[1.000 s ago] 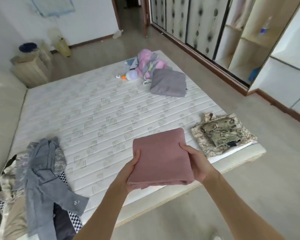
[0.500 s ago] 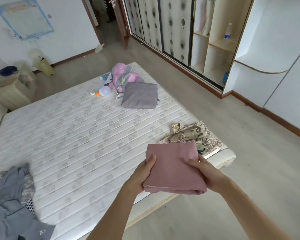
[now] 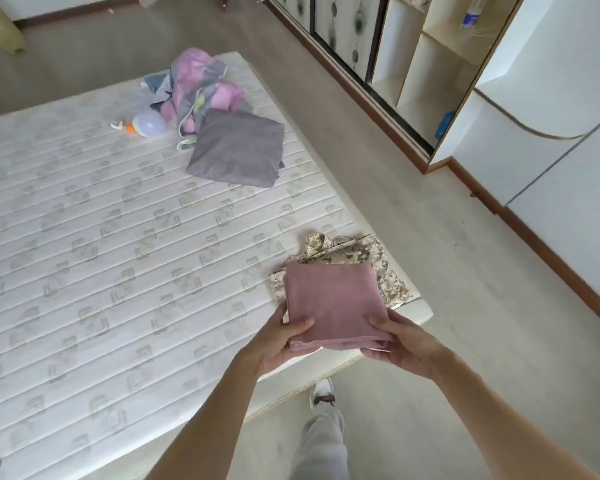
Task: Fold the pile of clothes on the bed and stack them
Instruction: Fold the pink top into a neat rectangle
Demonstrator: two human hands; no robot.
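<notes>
- Step: stacking. Left hand (image 3: pixel 280 342) and right hand (image 3: pixel 399 345) each grip the near edge of the folded pink garment (image 3: pixel 333 306), above the camouflage stack (image 3: pixel 387 271) at the bed (image 3: pixel 118 237) corner.
- Next: lower it squarely, then release.

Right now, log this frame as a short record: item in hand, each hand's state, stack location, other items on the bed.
held item: folded pink garment
left hand: grips its near left corner
right hand: grips its near right corner
stack: folded camouflage clothes at the mattress corner, partly under the pink garment; contact unclear
elsewhere on bed: folded grey cloth, pink-and-grey bundle, light bulb
</notes>
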